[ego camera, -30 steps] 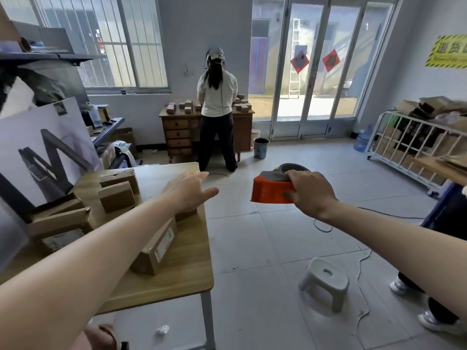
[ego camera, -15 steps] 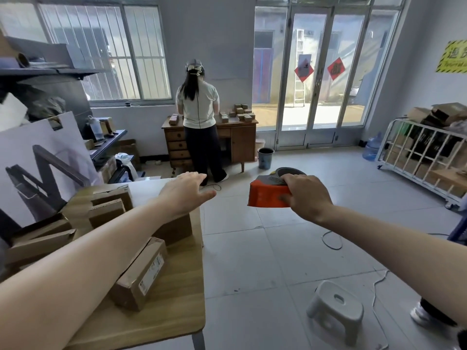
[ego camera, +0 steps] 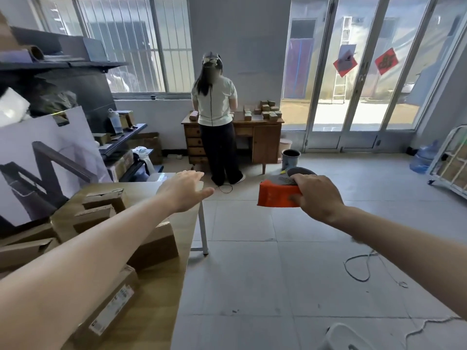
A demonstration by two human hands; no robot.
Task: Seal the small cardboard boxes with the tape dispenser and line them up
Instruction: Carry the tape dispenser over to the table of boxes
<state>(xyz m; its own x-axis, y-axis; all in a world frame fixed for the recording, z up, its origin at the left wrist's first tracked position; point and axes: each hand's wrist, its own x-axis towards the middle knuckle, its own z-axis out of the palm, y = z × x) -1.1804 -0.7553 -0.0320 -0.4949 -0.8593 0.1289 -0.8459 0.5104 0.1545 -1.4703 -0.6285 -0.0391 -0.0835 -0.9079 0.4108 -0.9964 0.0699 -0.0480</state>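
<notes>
1. The right grip is curling around the orange tape dispenser and holding it out over the floor tiles, to the right of the desk and well apart from every box. If the hold is loosening, the dispenser is likely falling onto hard tile rather than wood.
2. The dispenser's toothed edge is pointing toward the left grip, which is spread flat and holding nothing above the desk's far corner. Bringing the two together carelessly is risking a nick on the fingers.
3. The left forearm is stretching across the small cardboard boxes. One brown box is sitting near the desk's right edge just beside the arm, so a sweep of the arm is probably pushing it off.
4. A loose cable is lying on the floor at the right, where a foot may be catching it.
5. The right grip is covering most of the tape roll, so whether a free tape end is ready cannot be told.
6. The forearm is hiding part of the labelled box and the brown box, and the boxes at the left are being cut off by the picture's edge. Some flaps are standing open, but how many boxes are sealed is unclear.
</notes>
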